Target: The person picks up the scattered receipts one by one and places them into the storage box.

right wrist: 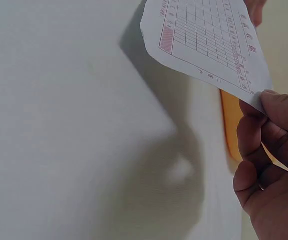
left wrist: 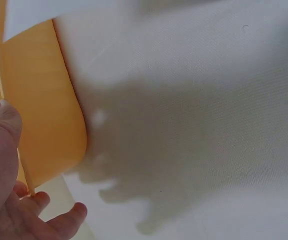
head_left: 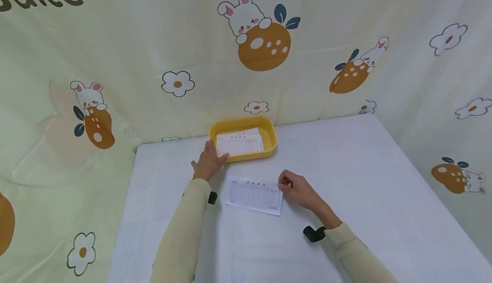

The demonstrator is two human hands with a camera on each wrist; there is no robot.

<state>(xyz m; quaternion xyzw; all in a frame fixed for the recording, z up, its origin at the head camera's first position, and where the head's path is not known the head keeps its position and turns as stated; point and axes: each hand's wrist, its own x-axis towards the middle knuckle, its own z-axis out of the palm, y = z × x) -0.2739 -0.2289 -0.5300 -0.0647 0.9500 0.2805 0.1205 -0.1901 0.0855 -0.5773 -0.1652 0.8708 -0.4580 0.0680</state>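
Observation:
A yellow plastic tray [head_left: 253,156] stands at the back of the table with several printed paper slips [head_left: 239,145] lying in it. My left hand [head_left: 207,164] grips the tray's near left corner; in the left wrist view its thumb [left wrist: 6,116] rests on the rim. Between thumb and index finger, my right hand [head_left: 301,192] pinches the upper right corner of a white form slip [head_left: 253,196] with a printed grid. The right wrist view shows this slip tilted, its near edge raised above the table and casting a shadow.
A white cloth covers the table [head_left: 346,167]. Behind it and at both sides hangs a pale curtain [head_left: 146,30] with rabbit, fruit and flower prints. A black wrist device [head_left: 314,234] sits by the right cuff, another black piece [head_left: 212,197] by the left cuff.

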